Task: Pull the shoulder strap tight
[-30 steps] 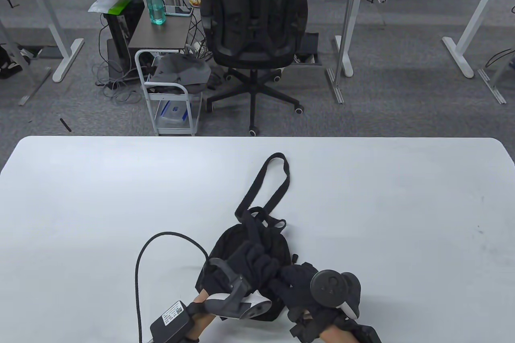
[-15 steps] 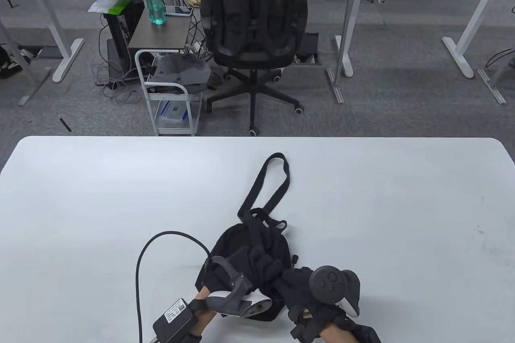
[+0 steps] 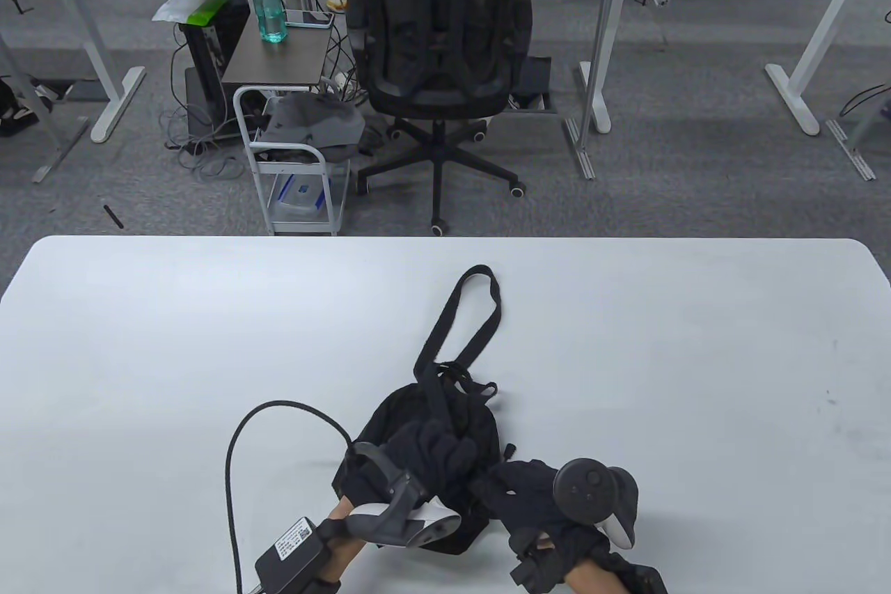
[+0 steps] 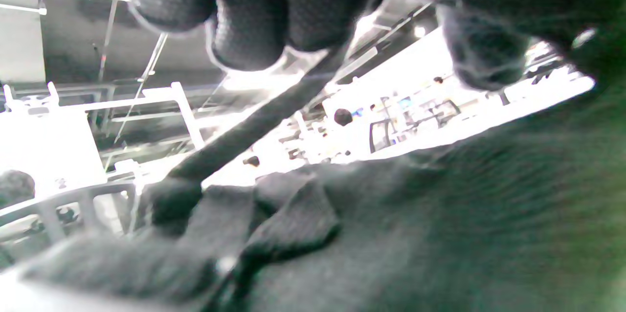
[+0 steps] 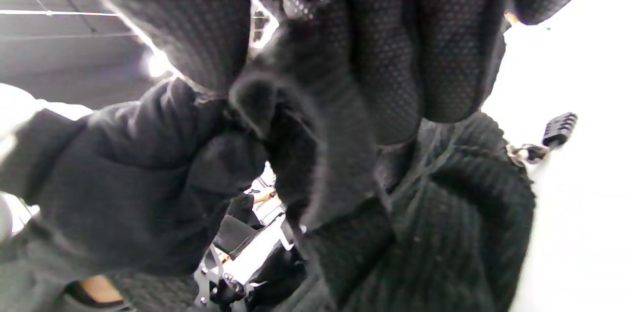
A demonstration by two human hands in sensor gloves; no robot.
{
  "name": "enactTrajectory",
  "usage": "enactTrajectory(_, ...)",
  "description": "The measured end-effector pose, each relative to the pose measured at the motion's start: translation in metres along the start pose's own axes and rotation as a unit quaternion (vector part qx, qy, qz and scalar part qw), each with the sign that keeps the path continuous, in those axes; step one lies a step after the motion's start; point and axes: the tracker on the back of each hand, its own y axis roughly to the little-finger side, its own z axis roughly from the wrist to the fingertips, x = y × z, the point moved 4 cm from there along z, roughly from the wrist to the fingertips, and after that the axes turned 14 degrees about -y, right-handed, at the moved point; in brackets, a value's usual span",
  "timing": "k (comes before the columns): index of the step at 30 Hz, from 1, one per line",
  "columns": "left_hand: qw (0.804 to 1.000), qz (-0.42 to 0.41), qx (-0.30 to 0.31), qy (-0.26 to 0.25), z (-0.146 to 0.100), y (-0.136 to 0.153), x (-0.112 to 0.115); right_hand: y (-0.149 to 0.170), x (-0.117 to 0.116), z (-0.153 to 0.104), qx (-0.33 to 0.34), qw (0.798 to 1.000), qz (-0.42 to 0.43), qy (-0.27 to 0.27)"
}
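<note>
A black office chair (image 3: 440,44) stands on grey carpet (image 3: 696,141) among white desks (image 3: 846,2).

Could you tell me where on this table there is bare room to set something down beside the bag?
The table is bare right of the bag and strap loop, out to its right edge, and along the far edge. Left of the cable is bare too. The near middle is crowded: left hand, right hand, bag.

Even, bright overhead light on the white rectangular table (image 3: 209,315), sharp throughout, with only a soft shadow just beside the small black fabric backpack (image 3: 418,427). Left wrist view: blown-out glare beyond the backpack, heavy blur. Right wrist view: gloved fingers (image 5: 381,48) soft, background overexposed.
</note>
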Motion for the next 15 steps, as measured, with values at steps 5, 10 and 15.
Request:
enactTrajectory(5, 0.999, 0.008, 0.026, -0.026, 0.006, -0.021, -0.012, -0.008, -0.004, 0.0, 0.011, 1.0, -0.017, 0.008)
enactTrajectory(10, 0.999, 0.018, 0.034, -0.018, 0.006, -0.02, -0.004, -0.008, -0.005, 0.0, 0.006, 1.0, -0.011, 0.005)
enactTrajectory(15, 0.999, 0.022, 0.041, -0.001, 0.006, -0.01, 0.008, -0.009, -0.008, 0.002, -0.002, 0.999, -0.032, -0.008)
